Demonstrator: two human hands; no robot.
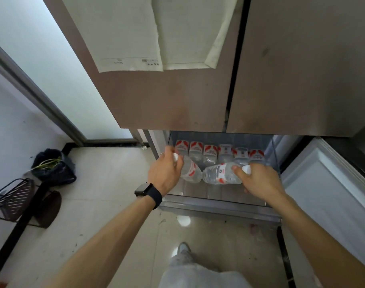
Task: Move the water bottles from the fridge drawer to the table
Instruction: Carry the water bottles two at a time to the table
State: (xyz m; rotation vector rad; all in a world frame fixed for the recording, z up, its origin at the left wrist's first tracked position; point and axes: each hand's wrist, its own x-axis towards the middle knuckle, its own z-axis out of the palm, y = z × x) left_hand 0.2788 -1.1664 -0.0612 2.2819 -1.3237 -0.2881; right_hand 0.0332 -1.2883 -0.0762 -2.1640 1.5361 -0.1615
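In the open fridge drawer, the left hand has its fingers curled round the cap end of one water bottle by the left edge. The right hand grips a second bottle just beside it. More bottles line the back edge.

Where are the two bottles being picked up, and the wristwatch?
Left bottle (191, 171), head view, on its clear body by the red label.
Right bottle (220, 173), head view, on its labelled middle.
Wristwatch (143, 189), head view, on its dark face.
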